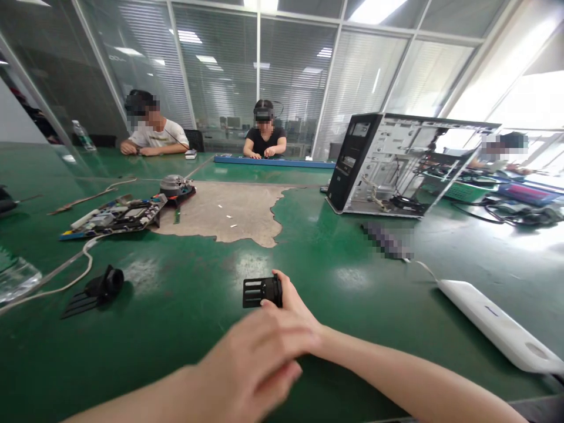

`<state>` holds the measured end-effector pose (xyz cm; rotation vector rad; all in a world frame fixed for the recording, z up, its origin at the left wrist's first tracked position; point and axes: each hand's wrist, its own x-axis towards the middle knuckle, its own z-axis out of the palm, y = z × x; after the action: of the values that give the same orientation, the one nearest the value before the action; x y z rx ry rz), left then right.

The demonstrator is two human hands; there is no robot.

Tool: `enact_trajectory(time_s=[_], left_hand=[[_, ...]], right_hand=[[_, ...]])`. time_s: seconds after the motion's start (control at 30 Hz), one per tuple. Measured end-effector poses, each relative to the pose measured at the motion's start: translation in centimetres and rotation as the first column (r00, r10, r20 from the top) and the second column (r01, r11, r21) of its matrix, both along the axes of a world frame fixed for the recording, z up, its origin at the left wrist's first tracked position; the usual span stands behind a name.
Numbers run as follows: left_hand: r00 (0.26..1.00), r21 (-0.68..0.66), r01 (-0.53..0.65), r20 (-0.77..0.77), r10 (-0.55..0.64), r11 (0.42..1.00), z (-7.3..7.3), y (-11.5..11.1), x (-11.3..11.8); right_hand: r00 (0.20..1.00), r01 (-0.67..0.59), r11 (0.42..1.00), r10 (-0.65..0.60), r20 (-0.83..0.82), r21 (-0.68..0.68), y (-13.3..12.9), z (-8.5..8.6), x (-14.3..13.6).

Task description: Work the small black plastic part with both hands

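My right hand is closed around one end of a black slotted plastic part, held over the green table. Slots run along the flat end of this part, which points left; its other end is partly covered by my fingers. Closer to the camera, my left hand is blurred and passes in front of my right wrist. Its fingers reach rightward with the thumb apart, and nothing shows in them. A similar black slotted plastic part with a round collar lies on the table at the left.
A circuit board and a metal cooling fan lie at back left. An open computer case stands at back right. A white power bank with a cable lies at right. Several people sit around the table.
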<state>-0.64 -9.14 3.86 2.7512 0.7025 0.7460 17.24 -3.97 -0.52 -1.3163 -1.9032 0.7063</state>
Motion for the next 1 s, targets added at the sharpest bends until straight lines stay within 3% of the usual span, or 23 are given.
enact_trajectory(time_s=[0.1,0.2,0.33,0.5,0.63,0.77,0.9,1.0], left_hand=[[0.974,-0.028,-0.226,-0.037,0.225,0.974,0.2,5.9,0.1],[0.977,-0.072,-0.169,-0.144,0.157,0.983,-1.1,9.0,0.2],[0.986,-0.149,-0.136,-0.115,0.119,0.979,-2.3,9.9,1.7],[0.990,-0.146,-0.131,-0.079,0.121,0.981,-2.5,10.7,3.1],[0.988,-0.133,-0.146,-0.060,0.139,0.980,-3.0,11.6,3.1],[0.982,-0.144,-0.188,-0.030,0.186,0.971,-3.6,12.2,2.8],[0.990,-0.147,-0.140,-0.047,0.134,0.979,-3.7,12.6,2.4],[0.987,-0.150,-0.159,-0.059,0.151,0.976,-3.6,12.7,2.2]], right_hand=[[1.000,0.000,1.000,0.000,-0.012,0.028,0.4,0.2,-0.3],[1.000,0.012,1.000,-0.012,-0.024,-0.004,0.7,0.3,-0.5],[0.999,0.021,1.000,-0.021,-0.036,-0.012,1.2,0.1,-0.5],[0.999,-0.016,1.000,0.015,-0.029,-0.019,1.9,-0.1,0.0],[0.979,-0.115,0.986,0.092,-0.181,-0.121,2.4,0.3,0.7],[0.899,-0.210,0.954,0.103,-0.426,-0.213,3.0,0.4,1.1],[0.876,-0.255,0.941,0.128,-0.465,-0.221,3.6,0.3,1.3],[0.903,-0.209,0.959,0.115,-0.413,-0.191,3.9,0.2,1.6]])
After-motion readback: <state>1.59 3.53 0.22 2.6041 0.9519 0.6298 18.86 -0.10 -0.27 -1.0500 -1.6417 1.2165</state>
